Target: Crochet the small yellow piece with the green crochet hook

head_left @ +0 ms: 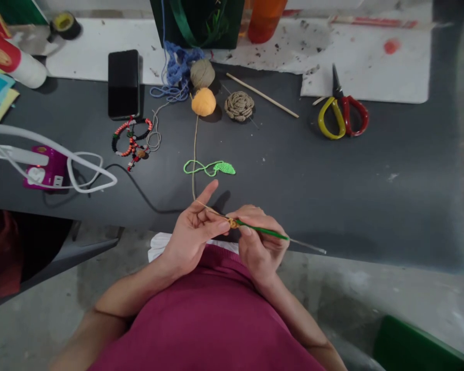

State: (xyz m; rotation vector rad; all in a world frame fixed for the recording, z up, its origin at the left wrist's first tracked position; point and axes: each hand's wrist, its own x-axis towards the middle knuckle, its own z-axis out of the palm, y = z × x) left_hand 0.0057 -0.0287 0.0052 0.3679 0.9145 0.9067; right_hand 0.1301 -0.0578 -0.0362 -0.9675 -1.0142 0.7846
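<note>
A green hook point(270, 233) is held tight in the right hand point(260, 245), over the near edge of the grey table point(332, 180). A tiny tan yarn piece point(234, 223) is pinched in the left hand point(193, 233), right at the hook's tip, and one finger is stuck up. A tan thread point(194, 154) is stretched from there to the orange ball point(203, 101) farther away. A green leaf point(224, 167) is laid just right of the thread. Scissors point(343, 111) are seen at the far right.

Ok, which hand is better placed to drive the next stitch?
Right, probably: the right hand holds the green hook, its tip at the tan piece that the left hand pinches.
</note>
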